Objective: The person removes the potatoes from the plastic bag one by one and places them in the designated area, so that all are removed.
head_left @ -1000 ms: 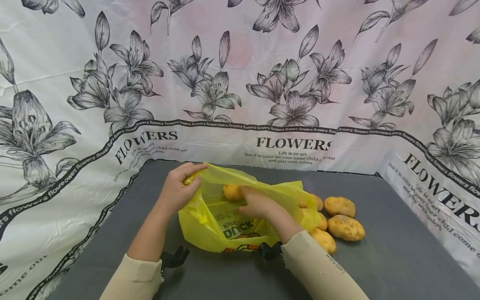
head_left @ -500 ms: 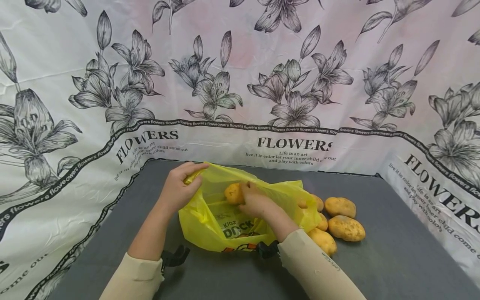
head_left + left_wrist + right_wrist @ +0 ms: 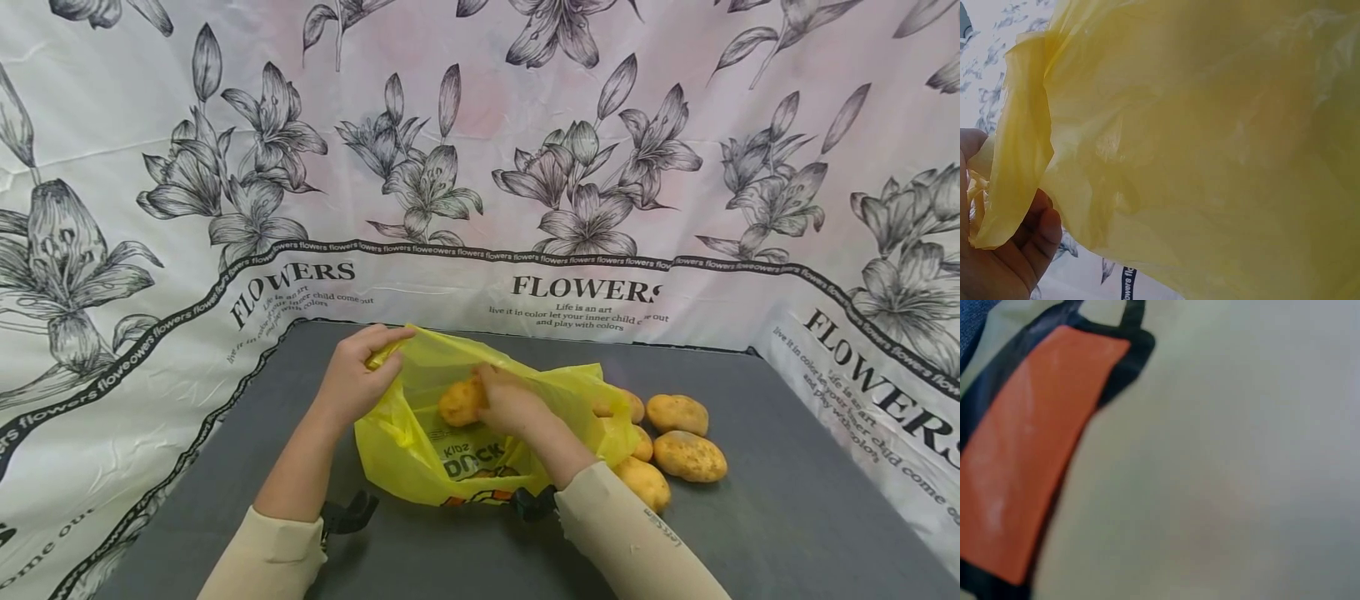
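A yellow plastic bag (image 3: 393,471) lies with its mouth spread, dark lettering showing inside. My left hand (image 3: 356,375) grips the upper left edge of its mouth and lifts it. In the left wrist view, the fingers of that hand (image 3: 997,275) curl round the bunched rim, and the bag (image 3: 1197,150) fills most of the picture. My right hand (image 3: 517,404) reaches into the bag and holds a potato (image 3: 461,403) by its right side. Only the bag's blurred wall with an orange, black-edged print (image 3: 1035,444) appears in the right wrist view; the hand is hidden there.
Several more potatoes lie right of the bag on the dark grey table (image 3: 772,517), among them an upper one (image 3: 677,414), a spotted one (image 3: 690,457) and a nearer one (image 3: 642,485). Some are partly behind the bag. A flower-printed sheet (image 3: 585,283) encloses the table.
Inside the bag, the potato in my right hand has come slightly nearer and lower, showing more of itself. My left hand keeps its grip on the bag's edge, almost unmoved.
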{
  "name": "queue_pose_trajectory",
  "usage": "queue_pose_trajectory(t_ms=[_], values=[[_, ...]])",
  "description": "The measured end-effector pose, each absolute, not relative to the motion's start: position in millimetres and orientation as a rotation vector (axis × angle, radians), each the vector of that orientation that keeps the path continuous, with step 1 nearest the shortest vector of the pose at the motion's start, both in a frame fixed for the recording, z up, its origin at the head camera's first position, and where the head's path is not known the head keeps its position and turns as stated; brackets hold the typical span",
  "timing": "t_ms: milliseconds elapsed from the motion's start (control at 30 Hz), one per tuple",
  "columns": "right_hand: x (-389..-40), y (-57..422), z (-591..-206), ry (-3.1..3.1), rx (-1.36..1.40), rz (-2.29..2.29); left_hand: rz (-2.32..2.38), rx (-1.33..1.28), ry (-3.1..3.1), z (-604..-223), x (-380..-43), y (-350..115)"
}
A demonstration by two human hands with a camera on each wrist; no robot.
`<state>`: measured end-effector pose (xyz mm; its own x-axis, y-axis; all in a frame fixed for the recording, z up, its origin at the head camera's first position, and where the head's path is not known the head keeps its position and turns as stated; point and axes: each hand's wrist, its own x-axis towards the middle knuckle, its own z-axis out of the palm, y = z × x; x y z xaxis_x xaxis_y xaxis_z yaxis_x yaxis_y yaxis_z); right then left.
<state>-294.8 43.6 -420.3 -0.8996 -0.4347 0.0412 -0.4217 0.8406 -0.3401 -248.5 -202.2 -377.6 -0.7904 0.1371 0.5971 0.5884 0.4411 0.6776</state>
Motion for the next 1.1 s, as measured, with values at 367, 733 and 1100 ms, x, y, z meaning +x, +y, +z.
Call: queue_pose_trajectory(t_ms=[367,733,1100], values=[[-292,46,-419,2.966,-0.703,-0.503,-1.316,-0.607,-2.243,-377,-248,-202],[-287,50,-419,2.986,-0.788,-0.537,-1.316,-0.601,-2.253,-377,-248,-201],[-280,53,-417,2.962,-0.891,-0.594,-1.309,-0.608,-2.253,-378,-249,-200]])
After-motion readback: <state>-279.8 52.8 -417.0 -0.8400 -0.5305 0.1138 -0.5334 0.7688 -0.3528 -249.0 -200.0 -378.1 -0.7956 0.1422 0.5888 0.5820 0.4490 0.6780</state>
